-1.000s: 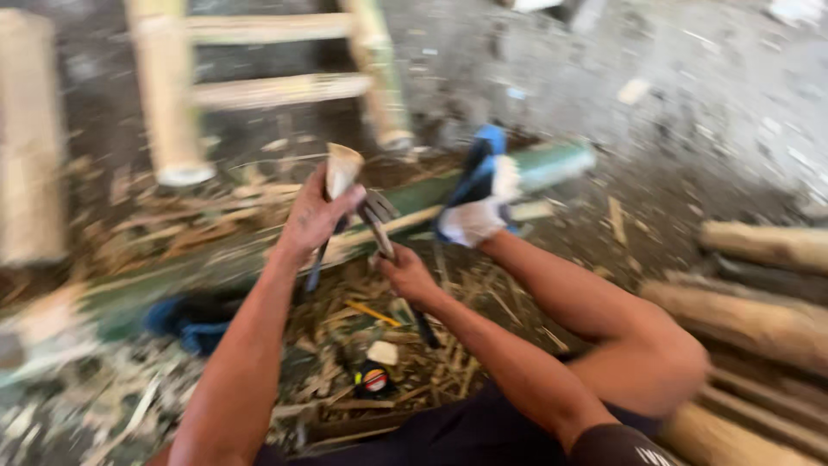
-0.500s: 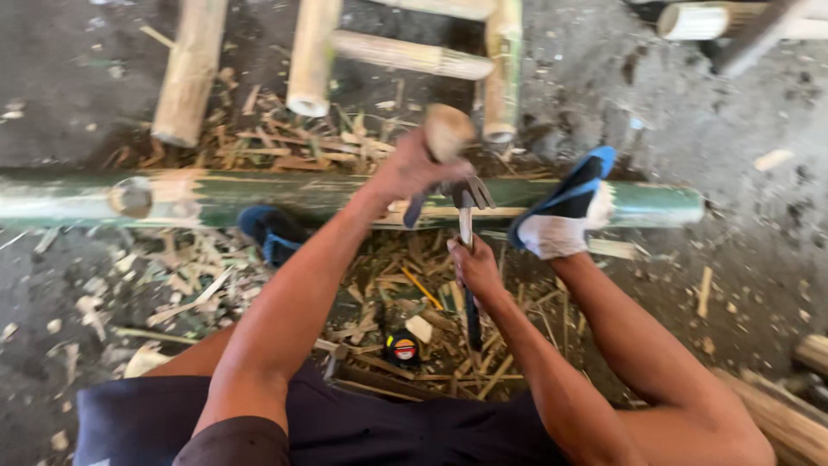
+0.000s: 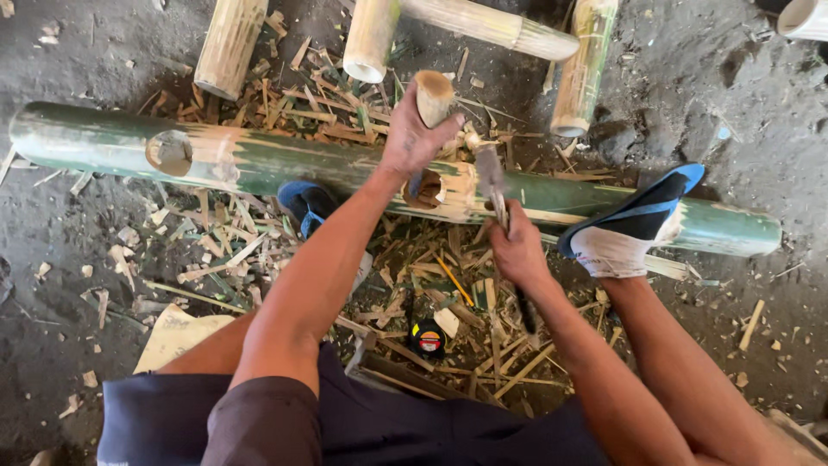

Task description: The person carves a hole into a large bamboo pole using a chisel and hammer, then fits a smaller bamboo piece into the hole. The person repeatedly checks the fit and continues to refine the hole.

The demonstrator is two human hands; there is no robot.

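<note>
A long green bamboo pole [image 3: 259, 164] lies across the dirt floor with two holes cut in it, one at the left [image 3: 170, 152] and one near the middle [image 3: 427, 188]. My left hand [image 3: 414, 138] grips a short round wooden mallet [image 3: 433, 95] just above the middle hole. My right hand [image 3: 517, 250] holds a metal chisel [image 3: 492, 177], its blade set on the pole beside that hole. My right foot [image 3: 630, 229], in a white sock and blue sandal, presses on the pole. The left sandal [image 3: 306, 203] rests against the pole's near side.
Bamboo chips and splinters litter the ground around the pole. A small tape measure [image 3: 429, 336] and a yellow pencil [image 3: 453, 280] lie among them. Several pale bamboo sections of a frame [image 3: 483, 24] stand beyond the pole. A flat offcut [image 3: 172, 332] lies by my left knee.
The view has swung from the right end of the pole to centre on the middle hole. Both hands stay on mallet and chisel; the mallet is now slightly higher above the pole.
</note>
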